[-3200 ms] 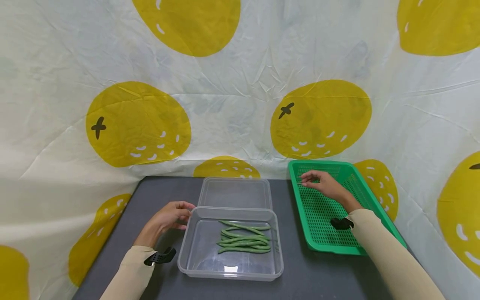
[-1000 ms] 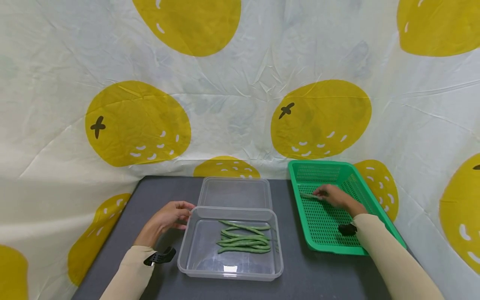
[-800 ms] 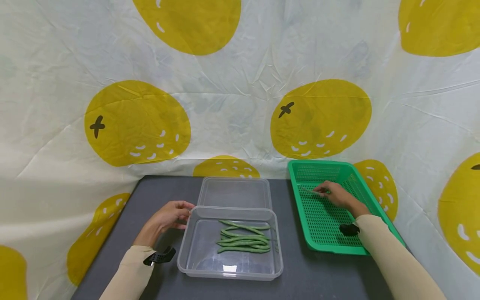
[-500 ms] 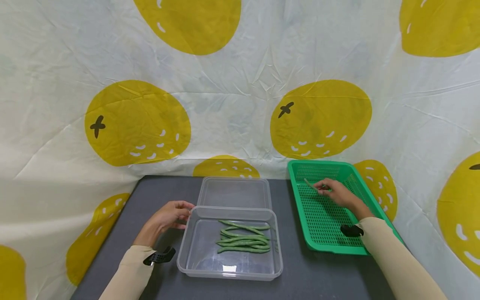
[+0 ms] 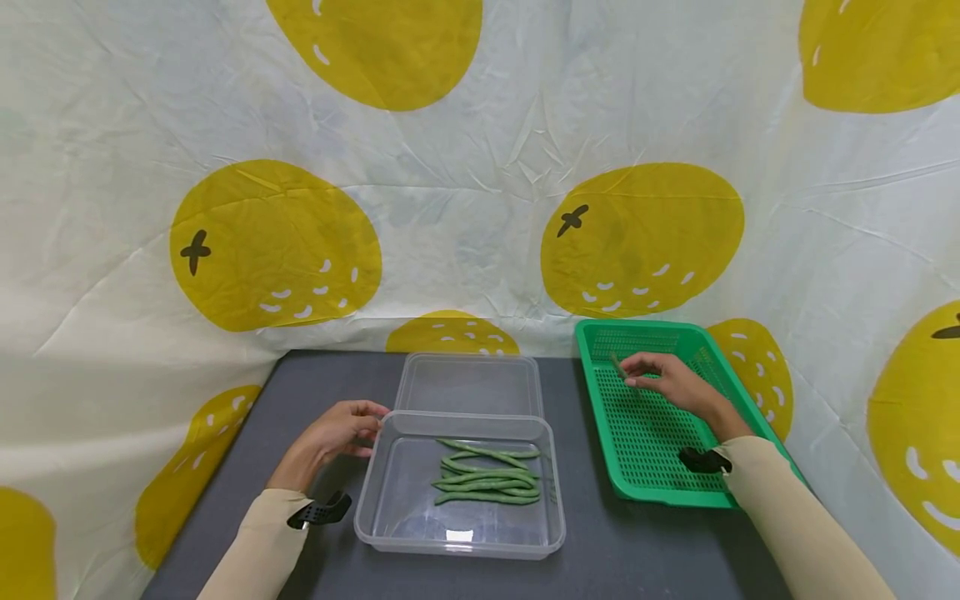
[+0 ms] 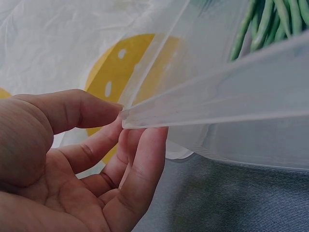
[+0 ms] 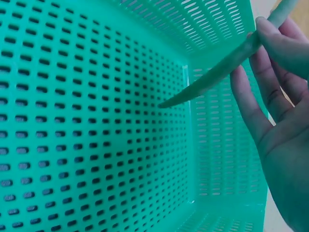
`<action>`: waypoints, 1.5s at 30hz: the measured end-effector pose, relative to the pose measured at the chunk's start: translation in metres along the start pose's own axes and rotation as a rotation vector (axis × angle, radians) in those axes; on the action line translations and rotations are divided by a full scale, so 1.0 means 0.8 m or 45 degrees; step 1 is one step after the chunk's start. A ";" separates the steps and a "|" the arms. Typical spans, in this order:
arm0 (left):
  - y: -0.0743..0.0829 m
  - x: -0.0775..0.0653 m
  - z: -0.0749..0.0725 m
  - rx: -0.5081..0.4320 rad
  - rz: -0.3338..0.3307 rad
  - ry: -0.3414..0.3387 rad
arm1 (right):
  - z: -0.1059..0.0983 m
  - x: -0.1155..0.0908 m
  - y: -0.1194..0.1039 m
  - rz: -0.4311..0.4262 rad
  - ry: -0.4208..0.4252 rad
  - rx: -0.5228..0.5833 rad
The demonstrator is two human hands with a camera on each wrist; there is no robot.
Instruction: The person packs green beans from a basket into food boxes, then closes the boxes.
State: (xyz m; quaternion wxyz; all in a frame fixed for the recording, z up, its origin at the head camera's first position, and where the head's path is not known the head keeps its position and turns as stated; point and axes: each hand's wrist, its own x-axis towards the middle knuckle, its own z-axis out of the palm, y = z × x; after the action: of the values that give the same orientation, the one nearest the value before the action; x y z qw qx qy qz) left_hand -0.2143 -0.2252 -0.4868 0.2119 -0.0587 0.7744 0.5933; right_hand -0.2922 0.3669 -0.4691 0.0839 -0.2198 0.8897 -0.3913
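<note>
My right hand (image 5: pixel 663 382) is over the green perforated basket (image 5: pixel 630 454), inside its rim. Between its thumb and fingertips it pinches a single green bean (image 7: pixel 217 70), whose free end points down toward the basket floor in the right wrist view. At the left, my left hand (image 5: pixel 337 437) grips the corner of a clear plastic container (image 5: pixel 420 546), thumb on top of the rim and fingers beneath. Several green beans (image 5: pixel 487 483) lie side by side in that container, toward its right half.
A clear lid (image 5: pixel 471 385) lies flat behind the container. Both the container and the basket stand on a dark grey tabletop (image 5: pixel 607 554). Close behind rises a white cloth backdrop (image 5: pixel 465 250) printed with yellow fruit shapes.
My right hand moved from the basket's left edge toward its middle, then lifted the bean slightly and turned it to a steeper slant. The left hand and container stayed put.
</note>
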 end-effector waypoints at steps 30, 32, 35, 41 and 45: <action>0.002 -0.005 -0.001 0.000 0.019 -0.027 | 0.049 0.019 -0.113 -0.309 -0.240 0.308; 0.002 -0.004 -0.001 -0.002 0.021 -0.025 | 0.057 0.020 -0.123 -0.331 -0.270 0.317; 0.001 -0.003 -0.001 -0.007 0.012 -0.021 | 0.067 0.020 -0.137 -0.367 -0.316 0.326; 0.002 -0.001 -0.004 -0.009 -0.003 -0.010 | 0.088 0.023 -0.159 -0.395 -0.407 0.356; 0.003 -0.001 -0.004 -0.006 -0.006 -0.008 | 0.103 0.025 -0.170 -0.383 -0.462 0.345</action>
State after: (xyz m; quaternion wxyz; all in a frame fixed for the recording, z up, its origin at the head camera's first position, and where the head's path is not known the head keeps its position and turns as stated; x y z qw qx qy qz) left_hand -0.2156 -0.2276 -0.4836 0.2155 -0.0592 0.7721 0.5949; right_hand -0.2394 0.2223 -0.4246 0.2114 -0.4027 0.7570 -0.4692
